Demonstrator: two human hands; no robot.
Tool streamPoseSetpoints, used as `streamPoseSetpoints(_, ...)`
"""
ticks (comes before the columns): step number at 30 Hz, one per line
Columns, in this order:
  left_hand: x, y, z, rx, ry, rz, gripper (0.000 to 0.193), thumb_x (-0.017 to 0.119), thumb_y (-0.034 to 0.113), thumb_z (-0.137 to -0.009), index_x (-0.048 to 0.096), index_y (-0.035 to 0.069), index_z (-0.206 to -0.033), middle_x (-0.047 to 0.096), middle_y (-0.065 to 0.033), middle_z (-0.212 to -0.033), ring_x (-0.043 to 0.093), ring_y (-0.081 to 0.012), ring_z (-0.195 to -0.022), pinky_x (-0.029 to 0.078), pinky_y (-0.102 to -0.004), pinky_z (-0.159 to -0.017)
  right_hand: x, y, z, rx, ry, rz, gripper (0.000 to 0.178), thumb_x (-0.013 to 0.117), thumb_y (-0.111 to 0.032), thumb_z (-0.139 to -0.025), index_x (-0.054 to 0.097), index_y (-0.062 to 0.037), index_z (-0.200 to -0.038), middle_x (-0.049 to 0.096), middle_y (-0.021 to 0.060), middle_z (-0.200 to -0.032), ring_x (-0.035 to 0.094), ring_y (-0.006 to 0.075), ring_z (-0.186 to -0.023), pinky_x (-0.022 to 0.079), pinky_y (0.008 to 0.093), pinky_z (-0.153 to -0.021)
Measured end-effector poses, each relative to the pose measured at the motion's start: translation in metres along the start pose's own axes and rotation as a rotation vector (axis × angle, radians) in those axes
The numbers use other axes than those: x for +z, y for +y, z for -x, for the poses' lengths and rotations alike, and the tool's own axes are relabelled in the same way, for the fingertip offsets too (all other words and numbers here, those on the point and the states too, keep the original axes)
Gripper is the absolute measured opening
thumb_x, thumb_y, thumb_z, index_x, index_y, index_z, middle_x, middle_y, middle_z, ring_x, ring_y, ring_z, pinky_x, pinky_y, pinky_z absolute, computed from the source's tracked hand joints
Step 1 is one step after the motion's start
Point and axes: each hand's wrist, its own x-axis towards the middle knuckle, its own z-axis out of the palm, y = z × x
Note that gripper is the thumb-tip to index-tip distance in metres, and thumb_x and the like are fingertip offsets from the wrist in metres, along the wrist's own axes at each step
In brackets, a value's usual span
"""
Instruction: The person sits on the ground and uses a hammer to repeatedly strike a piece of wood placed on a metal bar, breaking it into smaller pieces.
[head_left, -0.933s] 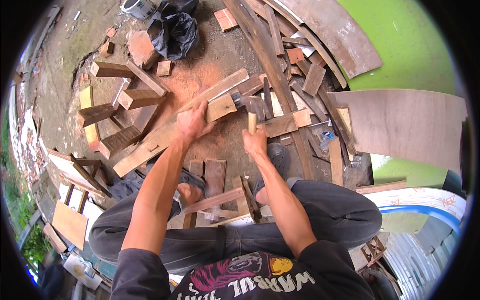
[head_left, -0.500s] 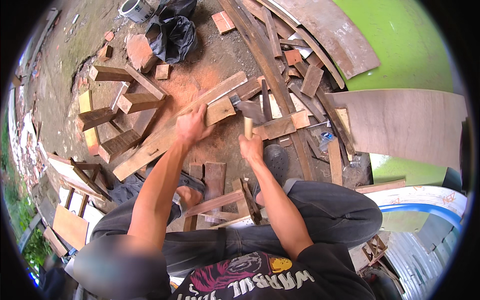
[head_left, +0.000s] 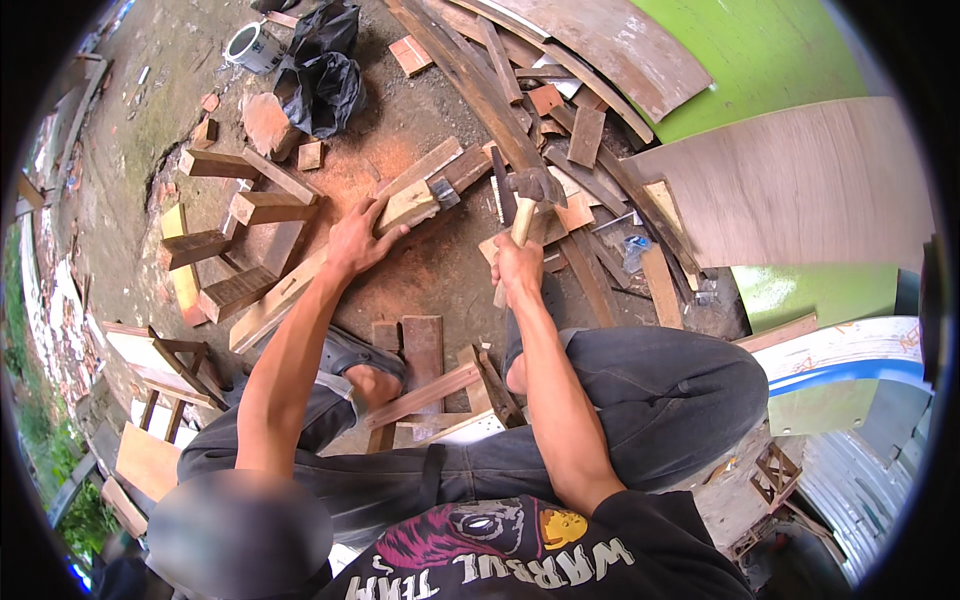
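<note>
My left hand (head_left: 355,240) grips a long wooden board (head_left: 290,300) that slants from near left to far right. Its thumb and fingers lie across the wood, close to the far end. A small grey metal piece (head_left: 446,192) sits at that end; its exact kind is unclear. My right hand (head_left: 518,268) is closed around the pale wooden handle of a hammer (head_left: 537,186). The hammer head is raised to the right of the board's end, apart from it. A dark saw blade (head_left: 501,188) shows just behind the hammer.
Left of the board lies a wooden frame (head_left: 270,208) with upright posts. Black plastic bags (head_left: 322,92) and a white bucket (head_left: 254,48) stand farther off. Scrap timber (head_left: 587,136) and a plywood sheet (head_left: 790,190) lie right. Short wood pieces (head_left: 424,350) lie between my legs.
The hammer has swung right and away from the board's end, and its head is less blurred. My left hand stays on the board with its thumb stretched out more. The view has shifted slightly.
</note>
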Motion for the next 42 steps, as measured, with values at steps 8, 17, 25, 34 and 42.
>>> streamPoseSetpoints(8, -0.007, -0.005, -0.004, 0.146, 0.008, -0.232, 0.062, 0.048, 0.057, -0.098, 0.057, 0.006, -0.131, 0.064, -0.0206, -0.121, 0.066, -0.0399, -0.099, 0.055, -0.0471, -0.08, 0.009, -0.007, 0.027, -0.019, -0.12, 0.045, 0.019, 0.066, -0.016, -0.083, 0.054, -0.0015, -0.076, 0.052, 0.0043, -0.057, 0.049, 0.0144, -0.041, 0.039, 0.0325, -0.036)
streamPoseSetpoints(17, -0.037, 0.017, 0.006, 0.24, -0.03, -0.1, 0.058, 0.049, 0.055, -0.098, 0.063, 0.004, -0.122, 0.069, -0.0217, -0.103, 0.068, -0.0407, -0.089, 0.055, -0.0475, -0.073, 0.017, -0.015, 0.029, -0.035, -0.11, -0.002, 0.023, 0.067, -0.016, -0.083, 0.053, -0.0008, -0.074, 0.053, 0.0053, -0.058, 0.05, 0.0152, -0.04, 0.038, 0.0322, -0.035)
streamPoseSetpoints(25, 0.011, -0.002, -0.004, 0.244, 0.153, -0.225, 0.048, 0.049, 0.047, -0.1, 0.063, 0.006, -0.121, 0.066, -0.0161, -0.114, 0.061, -0.034, -0.11, 0.049, -0.0462, -0.089, 0.022, -0.007, 0.029, -0.029, -0.138, -0.02, 0.022, 0.066, -0.016, -0.084, 0.053, -0.0021, -0.073, 0.051, 0.004, -0.056, 0.05, 0.015, -0.04, 0.039, 0.0322, -0.036)
streamPoseSetpoints(34, 0.025, 0.019, 0.005, 0.014, 0.128, -0.166, 0.062, 0.062, 0.052, -0.09, 0.056, 0.001, -0.124, 0.062, -0.0181, -0.121, 0.061, -0.0348, -0.112, 0.05, -0.0451, -0.092, 0.017, 0.025, 0.017, -0.403, -0.019, 0.407, 0.024, 0.065, -0.021, -0.083, 0.062, 0.0037, -0.082, 0.062, 0.015, -0.067, 0.063, 0.0258, -0.055, 0.05, 0.0403, -0.056)
streamPoseSetpoints(42, 0.032, 0.002, -0.005, -0.083, -0.047, -0.153, 0.057, 0.069, 0.04, -0.086, 0.05, 0.009, -0.13, 0.071, -0.0204, -0.094, 0.07, -0.0395, -0.082, 0.055, -0.0499, -0.072, 0.026, 0.02, -0.006, -0.491, -0.085, 0.654, 0.033, 0.066, -0.028, -0.082, 0.064, 0.005, -0.078, 0.064, 0.0256, -0.074, 0.066, 0.0423, -0.073, 0.05, 0.0478, -0.068)
